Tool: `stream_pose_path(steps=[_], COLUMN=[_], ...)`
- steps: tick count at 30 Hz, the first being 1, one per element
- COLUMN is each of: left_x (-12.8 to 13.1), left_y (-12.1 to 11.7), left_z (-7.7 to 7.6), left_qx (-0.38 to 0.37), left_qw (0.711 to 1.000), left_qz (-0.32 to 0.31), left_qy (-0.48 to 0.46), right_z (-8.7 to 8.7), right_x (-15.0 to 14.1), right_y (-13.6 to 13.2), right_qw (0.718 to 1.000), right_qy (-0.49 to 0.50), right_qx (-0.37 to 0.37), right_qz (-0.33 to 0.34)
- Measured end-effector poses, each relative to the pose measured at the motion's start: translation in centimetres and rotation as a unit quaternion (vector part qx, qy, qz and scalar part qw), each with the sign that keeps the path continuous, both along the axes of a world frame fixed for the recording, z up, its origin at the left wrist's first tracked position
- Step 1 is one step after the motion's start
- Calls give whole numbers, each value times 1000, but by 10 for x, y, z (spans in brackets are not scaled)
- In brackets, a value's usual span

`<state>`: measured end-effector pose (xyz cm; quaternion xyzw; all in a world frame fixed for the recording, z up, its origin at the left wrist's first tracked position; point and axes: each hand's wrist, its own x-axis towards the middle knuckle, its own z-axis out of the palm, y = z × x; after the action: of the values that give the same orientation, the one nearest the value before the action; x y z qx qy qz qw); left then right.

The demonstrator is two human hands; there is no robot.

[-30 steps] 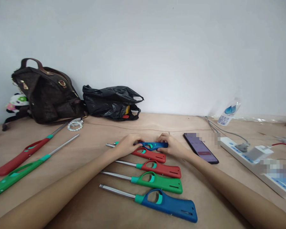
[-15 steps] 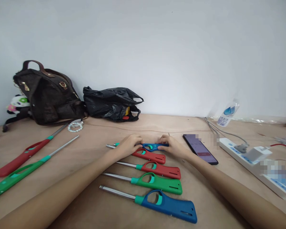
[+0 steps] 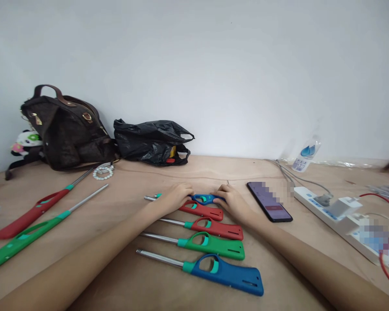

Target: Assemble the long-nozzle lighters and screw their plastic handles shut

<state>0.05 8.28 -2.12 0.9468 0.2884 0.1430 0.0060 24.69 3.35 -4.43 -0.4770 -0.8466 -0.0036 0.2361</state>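
Note:
At the far end of a column of gas lighters lies a blue lighter (image 3: 203,198) with a teal trigger. My left hand (image 3: 179,195) closes on its front part, hiding some of the barrel. The fingers of my right hand (image 3: 231,199) grip the handle end. Just nearer lies a red lighter (image 3: 207,211), its barrel partly covered by my left hand. Then come a second red lighter (image 3: 221,228), a green lighter (image 3: 215,246) and another blue lighter (image 3: 228,273), roughly parallel, with barrels pointing left.
On the left lie another red lighter (image 3: 32,218) and green lighter (image 3: 29,236). Behind them are a bead bracelet (image 3: 103,172), a dark backpack (image 3: 68,134) and a black plastic bag (image 3: 149,142). To the right are a phone (image 3: 269,202), a power strip (image 3: 324,216) and a bottle (image 3: 306,156).
The view has shifted slightly, so the things on the right appear a little further left. Both hands stay on the far blue lighter, which lies almost unchanged.

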Motion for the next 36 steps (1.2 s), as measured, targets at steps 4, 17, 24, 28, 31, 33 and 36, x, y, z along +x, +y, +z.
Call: stream_pose_path(steps=[4, 17, 24, 28, 31, 33, 36], left_x=[1, 0, 2, 2, 2, 3, 2], left_y=[0, -1, -4, -4, -5, -6, -6], left_z=[-3, -6, -4, -5, -7, -8, -8], left_qx=[36, 69, 59, 75, 91, 103, 122], left_qw=[998, 998, 998, 997, 996, 994, 992], left_qz=[15, 0, 8, 12, 16, 18, 13], left_qy=[42, 2, -13, -7, -2, 0, 5], right_z=[-2, -9, -8, -7, -4, -2, -1], right_x=[-6, -4, -5, -6, -7, -7, -8], right_y=[-4, 2, 1, 1, -1, -3, -6], right_qw=[994, 971, 975, 977, 976, 975, 975], right_qy=[-89, -171, -159, -164, -168, -173, -171], right_qx=[59, 165, 155, 139, 137, 137, 139], right_qz=[-23, 12, 8, 8, -2, -6, -14])
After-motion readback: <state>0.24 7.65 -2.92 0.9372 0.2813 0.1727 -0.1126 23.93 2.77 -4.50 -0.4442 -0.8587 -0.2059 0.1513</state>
